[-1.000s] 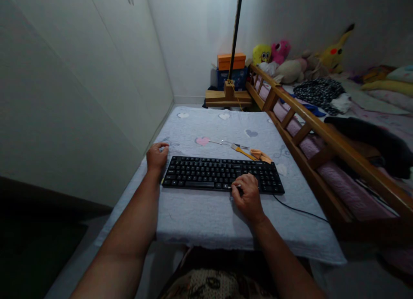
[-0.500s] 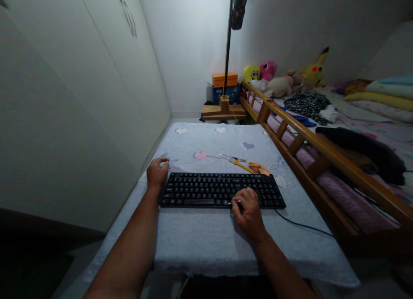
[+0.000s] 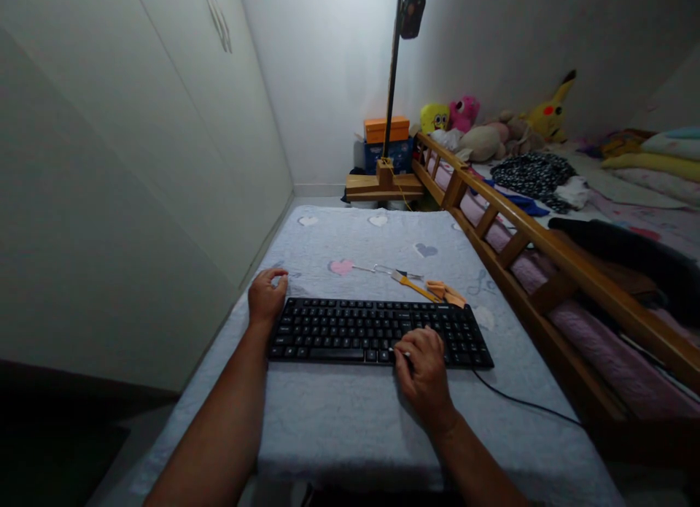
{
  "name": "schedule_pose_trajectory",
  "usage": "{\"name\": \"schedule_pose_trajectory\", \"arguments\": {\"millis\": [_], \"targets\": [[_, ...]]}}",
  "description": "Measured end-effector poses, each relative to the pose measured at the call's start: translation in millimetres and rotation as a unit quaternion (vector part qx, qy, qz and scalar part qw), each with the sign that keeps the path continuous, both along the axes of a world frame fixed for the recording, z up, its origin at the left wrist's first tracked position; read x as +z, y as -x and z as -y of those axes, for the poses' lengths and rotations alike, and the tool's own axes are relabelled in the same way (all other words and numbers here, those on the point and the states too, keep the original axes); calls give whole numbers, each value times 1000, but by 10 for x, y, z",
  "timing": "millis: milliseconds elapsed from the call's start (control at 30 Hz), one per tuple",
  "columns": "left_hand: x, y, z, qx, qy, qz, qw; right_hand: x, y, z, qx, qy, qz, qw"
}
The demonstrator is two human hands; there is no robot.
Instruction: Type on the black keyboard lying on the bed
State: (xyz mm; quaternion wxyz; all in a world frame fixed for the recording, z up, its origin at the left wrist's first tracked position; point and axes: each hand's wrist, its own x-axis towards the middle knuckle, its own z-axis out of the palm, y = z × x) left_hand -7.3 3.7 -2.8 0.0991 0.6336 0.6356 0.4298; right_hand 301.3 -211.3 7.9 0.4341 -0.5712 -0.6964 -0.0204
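A black keyboard (image 3: 333,332) lies across the cloth-covered table. My left hand (image 3: 267,295) rests beside its upper left corner, fingers curled with thumb and fingertips near each other; whether anything is between them is too small to tell. Over the lower right part of the keys, my right hand (image 3: 422,365) is closed in a pinch on a small thin white-tipped item (image 3: 392,350). Behind the keyboard lie a brush with a yellow handle (image 3: 415,285), a thin metal tool (image 3: 363,268) and a crumpled orange cloth (image 3: 445,292).
The keyboard's black cable (image 3: 525,403) runs off to the right. A wooden bed rail (image 3: 525,230) borders the table's right side, and a white cabinet (image 3: 164,164) stands at the left. Beyond the far edge are a pole on a wooden base (image 3: 384,182) and an orange box (image 3: 386,130).
The view has shifted slightly, so the keyboard appears a little lower. My right hand remains over the lower right keys, and my left hand stays beside the corner.
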Motion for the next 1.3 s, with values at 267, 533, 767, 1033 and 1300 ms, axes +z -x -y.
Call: {"name": "schedule_pose_trajectory", "arguments": {"millis": [267, 533, 767, 1033, 1300], "targets": [[0, -18, -9, -5, -9, -10, 1000, 13, 2, 4, 0, 3, -2, 1000], [-17, -42, -3, -22, 4, -14, 1000, -16, -1, -17, -13, -11, 2, 1000], [-9, -26, -5, -8, 45, 24, 999, -8, -3, -22, -17, -2, -6, 1000], [-41, 4, -16, 4, 59, 33, 998, -25, -11, -33, -25, -1, -7, 1000], [-59, 19, -34, 6, 62, 28, 998, 1, 4, -6, -10, 4, -12, 1000]]}}
